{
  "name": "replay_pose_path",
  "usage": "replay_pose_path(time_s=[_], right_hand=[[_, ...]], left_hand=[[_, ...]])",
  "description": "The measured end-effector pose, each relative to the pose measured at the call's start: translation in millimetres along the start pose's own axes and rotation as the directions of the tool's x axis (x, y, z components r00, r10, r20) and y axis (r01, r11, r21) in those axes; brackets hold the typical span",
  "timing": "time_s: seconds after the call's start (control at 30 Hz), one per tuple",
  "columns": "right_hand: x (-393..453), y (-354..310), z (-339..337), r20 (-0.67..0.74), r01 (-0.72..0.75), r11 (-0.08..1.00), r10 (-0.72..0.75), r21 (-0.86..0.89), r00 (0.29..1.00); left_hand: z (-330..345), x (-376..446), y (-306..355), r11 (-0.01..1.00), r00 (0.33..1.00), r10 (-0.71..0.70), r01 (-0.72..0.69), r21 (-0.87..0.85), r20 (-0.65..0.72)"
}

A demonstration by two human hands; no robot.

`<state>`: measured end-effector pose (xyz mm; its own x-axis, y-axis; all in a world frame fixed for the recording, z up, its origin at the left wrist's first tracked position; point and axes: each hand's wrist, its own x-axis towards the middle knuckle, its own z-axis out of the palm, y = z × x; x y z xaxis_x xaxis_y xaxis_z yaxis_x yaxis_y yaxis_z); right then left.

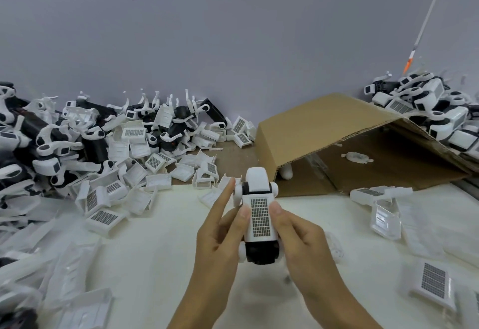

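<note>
A: Both hands are on the toy vehicle (256, 181), which is held off the table (155, 251), about midway between its left and right edges.
B: Look at that grip! The left hand (220, 240) has its thumb pressed on the left rim of the gridded panel (260, 217), with the index finger (223, 199) sticking straight up alongside the toy's front.
A: The right hand (302, 235) mirrors it: thumb on the panel's right rim, other fingers curled under the body. So both hands are closed on the toy, pinching it from either side.
B: White nose pointing away from the person, black end toward them.
A: Behind it, toward the back edge, a cardboard box (318, 126) lies tipped over, its open side facing the front right.
B: The back left corner is a heap of loose parts (77, 142), white covers and black-and-white pieces all tangled together.
A: In the back right corner, a stack of assembled toys (427, 111) sits up against the box.
B: And one loose panel cover (432, 280) lies flat near the front right corner.
</note>
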<state>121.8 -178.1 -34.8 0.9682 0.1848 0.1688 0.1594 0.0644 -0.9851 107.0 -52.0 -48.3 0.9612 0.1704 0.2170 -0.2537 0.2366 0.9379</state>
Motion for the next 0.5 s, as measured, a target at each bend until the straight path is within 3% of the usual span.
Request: replay_pose_path(time_s=[0.23, 0.33, 0.5], right_hand=[[-4.1, 8.2, 2.3, -0.124, 0.184, 0.975, -0.199, -0.122, 0.972], [-2.0, 7.9, 1.3, -0.143, 0.151, 0.987, -0.156, -0.048, 0.977], [2.0, 8.2, 0.7, -0.062, 0.028, 0.996, -0.023, 0.081, 0.998]], left_hand=[[-0.1, -0.8, 0.6, 1.000, 1.000, 0.022, -0.021, 0.013, -0.013], [-0.6, -0.3, 1.1, 1.000, 1.000, -0.013, 0.013, -0.017, 0.000], [-0.4, 0.6, 1.2, 0.998, 0.999, -0.035, 0.037, -0.047, 0.038]])
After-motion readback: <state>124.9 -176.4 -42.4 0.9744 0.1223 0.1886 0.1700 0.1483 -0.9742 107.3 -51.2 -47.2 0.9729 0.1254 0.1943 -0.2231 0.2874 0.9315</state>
